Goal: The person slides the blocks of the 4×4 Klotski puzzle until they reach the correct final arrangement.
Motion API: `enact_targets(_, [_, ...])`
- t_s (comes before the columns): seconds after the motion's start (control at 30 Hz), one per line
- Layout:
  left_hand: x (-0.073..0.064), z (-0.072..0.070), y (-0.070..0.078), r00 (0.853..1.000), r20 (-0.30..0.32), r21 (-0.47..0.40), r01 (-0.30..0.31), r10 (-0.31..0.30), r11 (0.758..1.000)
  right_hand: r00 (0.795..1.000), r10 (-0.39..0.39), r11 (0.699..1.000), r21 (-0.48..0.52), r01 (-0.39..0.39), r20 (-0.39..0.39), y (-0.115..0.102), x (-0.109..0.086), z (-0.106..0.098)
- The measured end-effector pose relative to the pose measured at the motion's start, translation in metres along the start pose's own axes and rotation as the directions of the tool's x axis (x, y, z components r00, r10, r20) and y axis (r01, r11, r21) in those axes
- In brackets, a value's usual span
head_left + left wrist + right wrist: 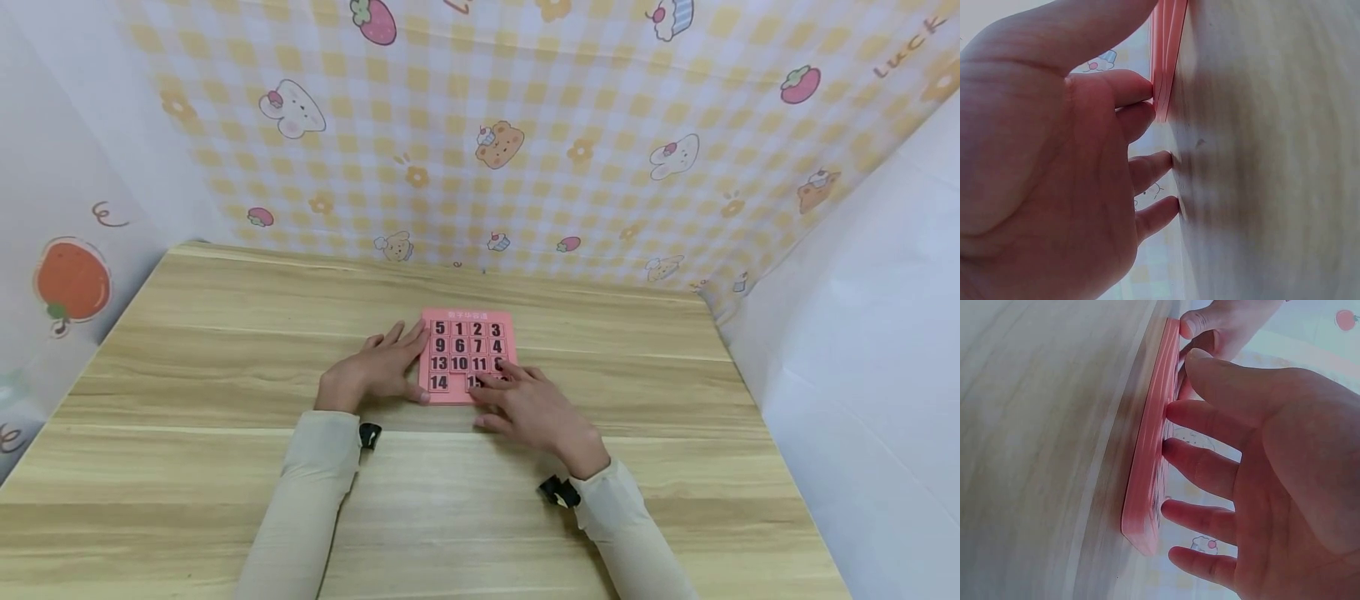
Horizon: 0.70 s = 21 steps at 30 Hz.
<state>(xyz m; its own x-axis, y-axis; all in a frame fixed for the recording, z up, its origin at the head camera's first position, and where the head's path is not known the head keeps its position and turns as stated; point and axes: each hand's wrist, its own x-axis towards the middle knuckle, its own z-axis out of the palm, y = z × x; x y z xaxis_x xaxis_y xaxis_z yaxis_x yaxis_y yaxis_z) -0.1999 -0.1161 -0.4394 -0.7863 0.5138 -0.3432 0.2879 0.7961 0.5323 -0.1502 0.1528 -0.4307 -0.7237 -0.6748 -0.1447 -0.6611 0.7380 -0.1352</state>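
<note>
A pink sliding number puzzle (468, 354) lies flat on the table, with black numbers on its square tiles. Its top row reads 5, 1, 2, 3, and the row below 9, 6, 7, 4. In the bottom row a gap sits between the 14 tile (438, 382) and the 15 tile. My left hand (382, 367) rests against the puzzle's left side, thumb at the near corner, fingers extended along the edge. From the right, my right hand (536, 412) reaches over the lower right tiles and partly covers them. Its fingertips (1171, 450) touch the puzzle's face in the right wrist view.
The wooden table (225, 467) spreads around the puzzle on all sides. Behind it hangs a yellow checked cloth (450, 100) with cartoon prints. White sheets (862, 292) border the table at left and right. A black strap (560, 492) shows at the right wrist.
</note>
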Motion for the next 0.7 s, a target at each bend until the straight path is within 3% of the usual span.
enact_targets(0.7, [0.0019, 0.0007, -0.0024, 1.000, 0.000, 0.004, 0.013, -0.013, 1.000, 1.000, -0.012, 1.000, 0.012, 0.012, 0.014, 0.0028, -0.0008, -0.0022])
